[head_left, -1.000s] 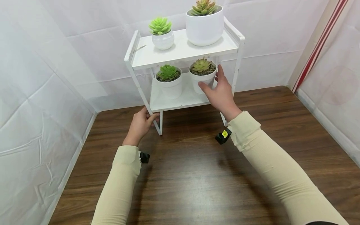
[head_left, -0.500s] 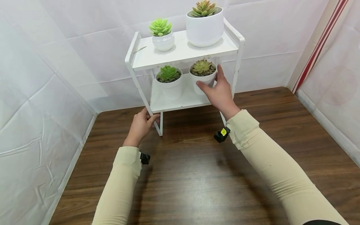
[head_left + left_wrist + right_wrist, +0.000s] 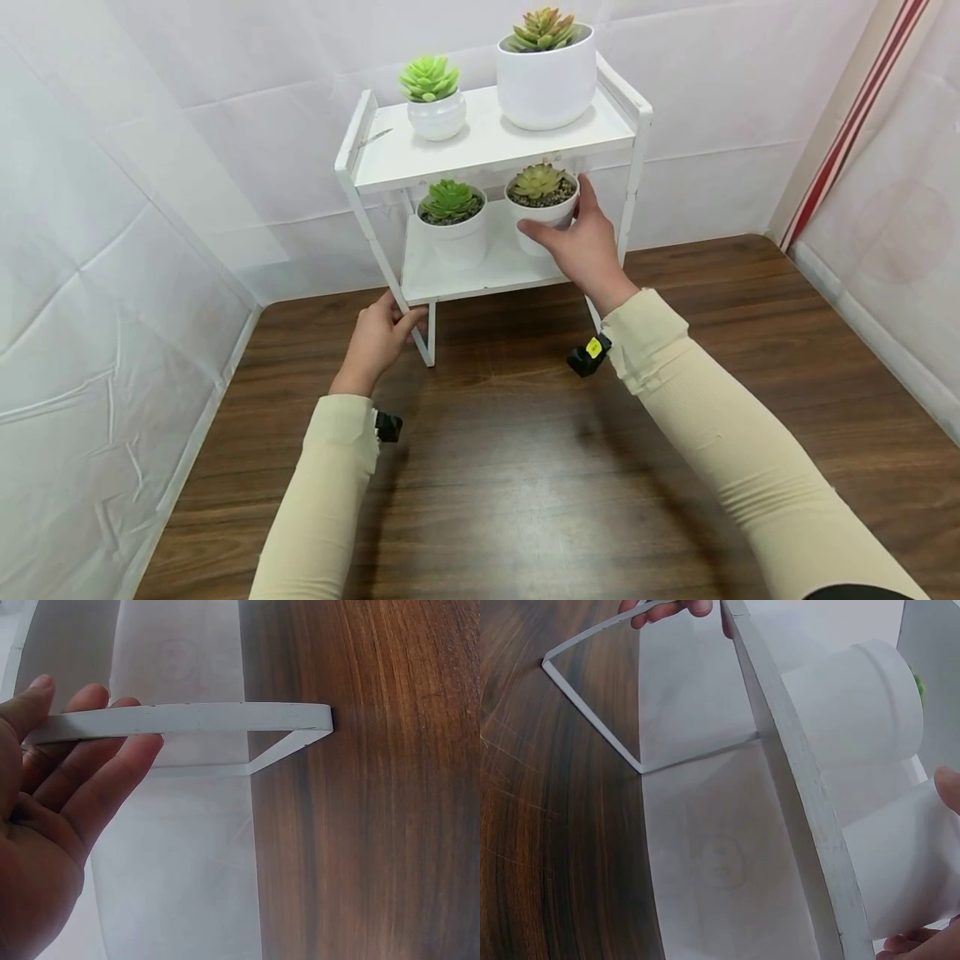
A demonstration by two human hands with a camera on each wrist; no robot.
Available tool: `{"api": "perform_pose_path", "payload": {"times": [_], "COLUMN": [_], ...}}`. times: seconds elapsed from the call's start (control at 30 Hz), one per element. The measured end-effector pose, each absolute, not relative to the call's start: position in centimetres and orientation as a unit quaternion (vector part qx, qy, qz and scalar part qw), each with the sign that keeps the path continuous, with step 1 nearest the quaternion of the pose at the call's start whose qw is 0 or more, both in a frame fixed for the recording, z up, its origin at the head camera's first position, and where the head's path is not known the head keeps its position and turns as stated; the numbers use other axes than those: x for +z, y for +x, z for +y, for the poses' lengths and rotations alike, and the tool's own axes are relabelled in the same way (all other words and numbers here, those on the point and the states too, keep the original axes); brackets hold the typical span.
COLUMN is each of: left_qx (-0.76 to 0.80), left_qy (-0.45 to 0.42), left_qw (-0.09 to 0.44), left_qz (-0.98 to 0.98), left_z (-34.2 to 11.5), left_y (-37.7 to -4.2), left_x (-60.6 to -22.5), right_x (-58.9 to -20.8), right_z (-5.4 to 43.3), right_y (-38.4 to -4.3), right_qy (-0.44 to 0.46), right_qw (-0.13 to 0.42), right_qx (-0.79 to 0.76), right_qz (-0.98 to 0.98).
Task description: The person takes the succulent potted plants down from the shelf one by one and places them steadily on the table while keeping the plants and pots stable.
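A white two-tier shelf stands at the back of the wooden table. My left hand holds its front left leg just under the lower board, thumb on one side and fingers on the other. On the lower board, my right hand grips a white pot with a pale green succulent. The thumb crosses the pot's front, while the fingers reach round its right side. The right wrist view shows this pot's wall between thumb and fingers. Left of it sits another white pot with a bright green succulent.
On the upper board are a small round pot with a lime succulent and a larger white pot with a reddish-green succulent. The upper board hangs over the gripped pot. White sheeting lines the back and sides of the table.
My right thumb has slid left across the front of the pot, closing the grip. My left hand stays on the leg. The whole head view has shifted slightly down.
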State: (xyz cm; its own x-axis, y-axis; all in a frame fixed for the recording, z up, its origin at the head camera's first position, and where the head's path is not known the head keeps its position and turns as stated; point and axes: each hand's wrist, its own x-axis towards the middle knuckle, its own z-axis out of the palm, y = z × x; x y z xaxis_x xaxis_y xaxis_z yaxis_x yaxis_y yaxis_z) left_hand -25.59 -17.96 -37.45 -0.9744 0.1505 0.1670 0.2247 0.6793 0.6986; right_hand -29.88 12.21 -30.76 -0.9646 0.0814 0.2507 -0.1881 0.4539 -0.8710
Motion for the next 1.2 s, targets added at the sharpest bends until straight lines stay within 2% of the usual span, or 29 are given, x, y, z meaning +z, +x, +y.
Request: {"api": "perform_pose_path", "payload": {"times": [1.2], "left_qx": [-0.393], "left_qy": [-0.096], "left_qw": [0.047], "left_qz": [-0.913], "left_z": [-17.95], "left_y": [-25.43], "left_x": [-37.66], "right_x": [-31.21], "right_z": [12.6], "right_y": [-29.43], "right_qy": [0.039], "right_qw": [0.128], "right_qx": [0.538], "right_qz": [-0.832]}}
